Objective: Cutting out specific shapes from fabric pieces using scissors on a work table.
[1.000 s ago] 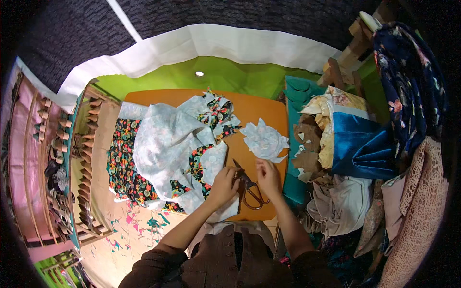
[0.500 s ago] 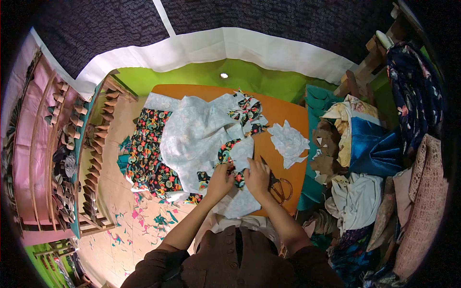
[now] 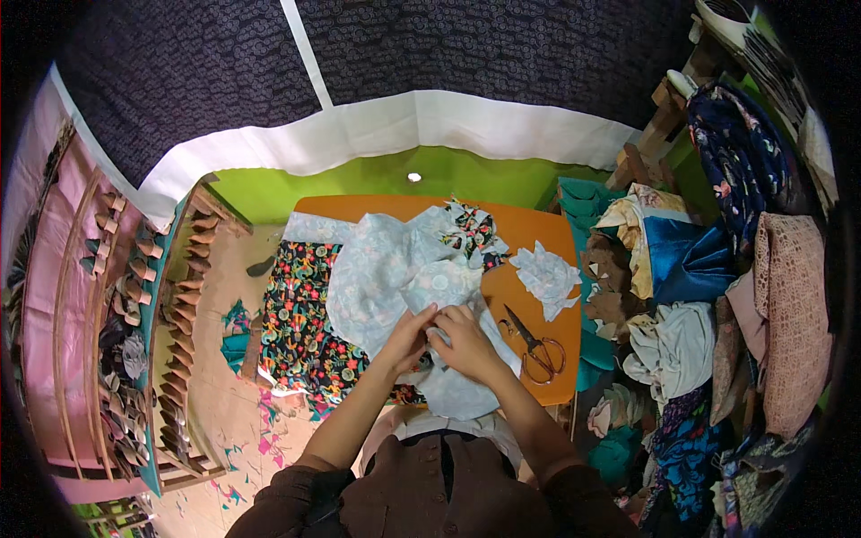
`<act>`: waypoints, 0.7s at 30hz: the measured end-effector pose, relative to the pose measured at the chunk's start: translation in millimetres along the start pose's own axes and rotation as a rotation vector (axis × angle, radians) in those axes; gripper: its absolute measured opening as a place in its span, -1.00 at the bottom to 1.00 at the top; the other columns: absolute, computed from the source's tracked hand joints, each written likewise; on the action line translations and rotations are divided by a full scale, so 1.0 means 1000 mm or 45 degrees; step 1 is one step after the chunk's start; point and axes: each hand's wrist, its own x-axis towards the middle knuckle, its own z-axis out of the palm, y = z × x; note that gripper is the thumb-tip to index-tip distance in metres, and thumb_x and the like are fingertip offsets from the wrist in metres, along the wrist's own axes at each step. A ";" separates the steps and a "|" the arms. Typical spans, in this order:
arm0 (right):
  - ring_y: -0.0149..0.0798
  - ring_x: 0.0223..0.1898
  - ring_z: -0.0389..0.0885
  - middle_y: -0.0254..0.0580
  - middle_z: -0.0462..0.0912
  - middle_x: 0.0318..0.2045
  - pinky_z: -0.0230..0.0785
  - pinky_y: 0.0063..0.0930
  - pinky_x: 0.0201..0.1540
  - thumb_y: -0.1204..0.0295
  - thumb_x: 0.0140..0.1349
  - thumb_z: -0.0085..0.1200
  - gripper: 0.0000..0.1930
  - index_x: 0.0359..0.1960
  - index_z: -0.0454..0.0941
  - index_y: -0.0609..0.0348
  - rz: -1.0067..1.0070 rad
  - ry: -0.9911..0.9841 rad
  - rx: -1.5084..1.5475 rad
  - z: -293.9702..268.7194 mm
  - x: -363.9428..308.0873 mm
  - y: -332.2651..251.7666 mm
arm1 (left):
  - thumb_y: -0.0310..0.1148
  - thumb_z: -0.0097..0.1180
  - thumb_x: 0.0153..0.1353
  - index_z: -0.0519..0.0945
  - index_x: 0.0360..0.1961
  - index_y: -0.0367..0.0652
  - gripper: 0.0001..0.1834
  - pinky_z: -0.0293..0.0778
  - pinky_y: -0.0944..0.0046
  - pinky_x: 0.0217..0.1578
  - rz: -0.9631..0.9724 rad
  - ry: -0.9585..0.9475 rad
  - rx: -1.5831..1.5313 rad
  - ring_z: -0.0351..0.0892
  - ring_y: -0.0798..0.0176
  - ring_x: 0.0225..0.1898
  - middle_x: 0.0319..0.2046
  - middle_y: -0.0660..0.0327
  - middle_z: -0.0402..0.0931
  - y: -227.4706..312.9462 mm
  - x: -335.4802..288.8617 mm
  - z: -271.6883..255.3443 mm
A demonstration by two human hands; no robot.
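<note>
On the orange table lies a large piece of floral fabric (image 3: 300, 309), black with bright flowers. Its pale reverse side (image 3: 368, 273) is folded up across the middle. My left hand (image 3: 410, 339) and my right hand (image 3: 464, 344) meet at the table's near side, fingers closed on the pale cloth between them. The exact pinch is partly hidden by the fingers. Scissors (image 3: 536, 348) with dark blades and coppery handles rest to the right of my right hand. Beyond them sits a pile of pale cut fabric pieces (image 3: 545, 280). A floral-side-up pile of cut pieces (image 3: 471, 226) lies farther back.
The orange table (image 3: 529, 229) stands before a green wall. Racks of shoe lasts (image 3: 184, 314) line the left. Folded fabrics, including shiny blue cloth (image 3: 686, 260) and white cloth (image 3: 673, 350), crowd the right. Coloured scraps (image 3: 278, 426) litter the floor.
My hands have drawn closer together, and the cloth between them now shows its pale side instead of the floral. The scissors, earlier partly covered, show fully. The whole view has shifted slightly.
</note>
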 end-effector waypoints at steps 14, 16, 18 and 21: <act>-0.18 0.09 0.19 -0.06 0.19 0.08 0.14 -0.31 0.04 0.37 0.05 0.06 -0.33 0.17 -0.01 0.19 0.686 0.104 2.130 0.030 -0.020 0.020 | -0.18 -0.24 0.20 0.25 0.02 -0.31 -0.54 0.21 0.12 0.02 -0.146 -0.423 -0.700 0.33 0.11 -0.02 -0.02 0.07 0.32 0.043 -0.022 -0.023; -0.24 -0.02 0.35 -0.10 0.35 -0.04 0.23 -0.39 -0.02 0.42 0.04 0.05 -0.42 0.10 0.11 0.27 0.743 -0.114 1.981 0.032 -0.023 0.019 | -0.22 -0.24 0.19 0.24 0.01 -0.33 -0.55 0.19 0.14 0.04 -0.170 -0.458 -0.692 0.32 0.12 -0.01 -0.02 0.06 0.32 0.049 -0.026 -0.025; -0.28 -0.13 0.45 -0.13 0.45 -0.14 0.28 -0.45 -0.06 0.46 0.00 0.08 -0.47 0.03 0.21 0.32 0.737 -0.053 1.976 0.029 -0.022 0.015 | -0.26 -0.24 0.17 0.24 0.01 -0.35 -0.56 0.17 0.16 0.06 -0.192 -0.483 -0.689 0.31 0.13 0.00 -0.02 0.05 0.32 0.055 -0.026 -0.033; -0.15 -0.04 0.39 -0.05 0.39 -0.05 0.21 -0.27 0.03 0.55 -0.08 0.09 -0.43 0.03 0.20 0.32 0.642 -0.093 2.287 0.020 -0.032 0.027 | -0.31 -0.23 0.12 0.22 0.01 -0.38 -0.55 0.13 0.23 0.10 0.008 -0.264 -0.522 0.28 0.16 0.03 -0.02 0.04 0.30 0.058 -0.025 -0.045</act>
